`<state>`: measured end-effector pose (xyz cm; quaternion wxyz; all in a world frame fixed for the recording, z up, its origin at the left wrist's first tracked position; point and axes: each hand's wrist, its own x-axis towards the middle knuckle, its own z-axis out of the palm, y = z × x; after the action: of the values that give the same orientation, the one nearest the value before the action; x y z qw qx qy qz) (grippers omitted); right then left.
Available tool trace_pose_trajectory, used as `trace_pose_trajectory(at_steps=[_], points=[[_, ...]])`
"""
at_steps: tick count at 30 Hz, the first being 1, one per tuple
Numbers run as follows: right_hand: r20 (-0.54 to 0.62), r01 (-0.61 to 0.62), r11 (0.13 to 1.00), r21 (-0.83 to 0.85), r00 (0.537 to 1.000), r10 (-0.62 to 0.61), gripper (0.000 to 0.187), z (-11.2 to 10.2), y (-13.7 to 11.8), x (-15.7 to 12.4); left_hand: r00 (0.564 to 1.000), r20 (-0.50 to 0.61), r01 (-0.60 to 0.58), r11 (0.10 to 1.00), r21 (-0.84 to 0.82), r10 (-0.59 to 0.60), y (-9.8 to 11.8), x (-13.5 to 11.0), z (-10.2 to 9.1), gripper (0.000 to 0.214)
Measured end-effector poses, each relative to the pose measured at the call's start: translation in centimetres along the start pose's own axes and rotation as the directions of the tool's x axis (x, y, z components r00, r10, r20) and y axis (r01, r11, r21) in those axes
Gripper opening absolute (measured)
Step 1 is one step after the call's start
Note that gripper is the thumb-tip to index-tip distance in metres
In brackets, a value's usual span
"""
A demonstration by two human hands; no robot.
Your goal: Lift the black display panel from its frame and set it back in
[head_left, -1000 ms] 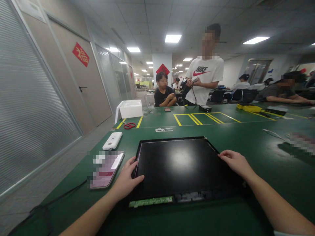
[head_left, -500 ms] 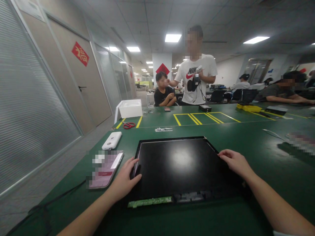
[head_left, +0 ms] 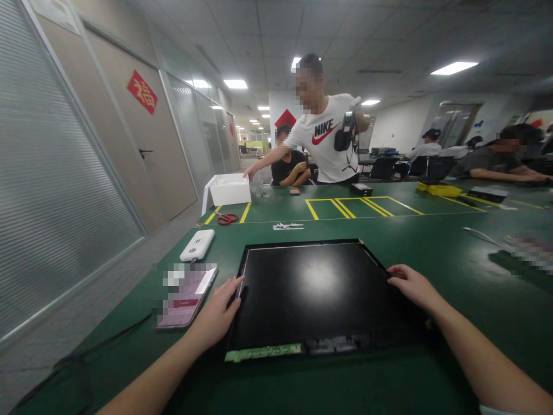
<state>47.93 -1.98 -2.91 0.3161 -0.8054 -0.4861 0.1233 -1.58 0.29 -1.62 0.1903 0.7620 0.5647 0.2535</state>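
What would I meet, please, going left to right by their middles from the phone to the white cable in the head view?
Phone, left hand, black screen panel, right hand, white cable.

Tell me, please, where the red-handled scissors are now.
In the head view, the red-handled scissors lie left of centre on the green table, just this side of the white rectangular box.

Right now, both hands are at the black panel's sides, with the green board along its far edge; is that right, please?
Not quite: the head view shows the green board along the near edge of the black panel; the rest holds.
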Motion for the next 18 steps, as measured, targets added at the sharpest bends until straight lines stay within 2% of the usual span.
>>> trace_pose_trajectory(at_steps=[6, 10, 12, 15, 18], points=[[0.018, 0.034, 0.999, -0.021, 0.999, -0.033, 0.032, 0.7, 0.9, 0.2, 0.999, -0.033, 0.028, 0.995, -0.092, -0.031, 0.4, -0.3, -0.3, 0.05], [0.032, 0.043, 0.999, -0.024, 0.999, -0.043, 0.033, 0.7, 1.5, 0.4, 0.996, -0.059, 0.043, 0.97, -0.24, -0.059, 0.5, -0.2, -0.3, 0.051], [0.034, 0.04, 0.999, -0.019, 0.999, -0.04, 0.033, 0.7, 1.8, 0.6, 0.995, -0.05, 0.061, 0.922, -0.384, -0.087, 0.6, -0.1, -0.2, 0.054], [0.041, 0.033, 0.999, -0.012, 0.999, -0.032, 0.033, 0.7, 2.0, 0.7, 0.991, -0.011, 0.1, 0.798, -0.594, -0.132, 1.1, 0.1, -0.1, 0.065], [0.047, 0.027, 1.0, -0.008, 0.999, -0.027, 0.032, 0.6, 1.8, 0.6, 0.979, 0.004, 0.153, 0.715, -0.682, -0.206, 1.7, 0.0, -0.2, 0.071]])
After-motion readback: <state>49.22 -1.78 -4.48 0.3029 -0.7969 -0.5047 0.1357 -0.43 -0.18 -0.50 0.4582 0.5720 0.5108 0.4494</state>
